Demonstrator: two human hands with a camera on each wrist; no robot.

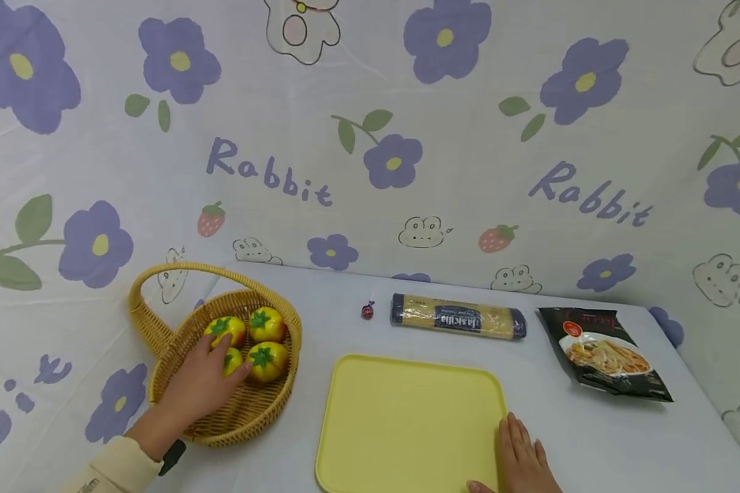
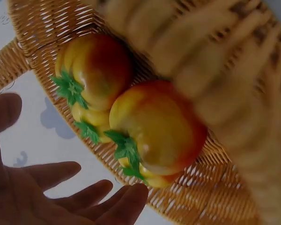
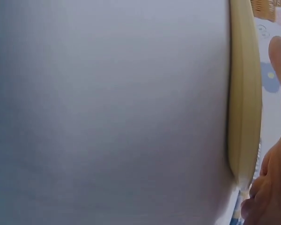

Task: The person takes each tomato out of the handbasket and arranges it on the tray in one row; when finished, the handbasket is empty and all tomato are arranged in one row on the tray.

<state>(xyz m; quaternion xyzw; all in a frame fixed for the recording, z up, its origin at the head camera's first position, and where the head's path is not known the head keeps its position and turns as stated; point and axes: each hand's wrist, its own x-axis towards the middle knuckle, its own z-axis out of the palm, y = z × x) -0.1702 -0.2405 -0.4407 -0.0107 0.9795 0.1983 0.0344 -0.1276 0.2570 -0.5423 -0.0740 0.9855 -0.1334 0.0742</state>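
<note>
My left hand [image 1: 205, 380] reaches over the wicker basket [image 1: 247, 428], fingers spread above the fruit inside. Several yellow-and-red tomatoes [image 1: 268, 361] with green star-shaped leaf tops sit in it, some partly hidden under the hand. In the left wrist view, the thumb and fingers [image 2: 51, 176] are extended beside the tomatoes [image 2: 157, 126], with nothing between them. At the right edge of a yellow tray [image 1: 413, 424] lies my right hand [image 1: 524, 455], fingers straight along the rim and thumb over the tray's near part. The right wrist view shows that hand [image 3: 274, 183] next to the tray's side [image 3: 246, 93].
Behind the tray lie a small wrapped lollipop [image 1: 367, 311] and a long pack of spaghetti [image 1: 458, 316]. A black noodle packet [image 1: 606, 353] is on the right. The basket's tall handle [image 1: 222, 274] arches over its far side. A patterned cloth [image 1: 370, 171] hangs behind the table.
</note>
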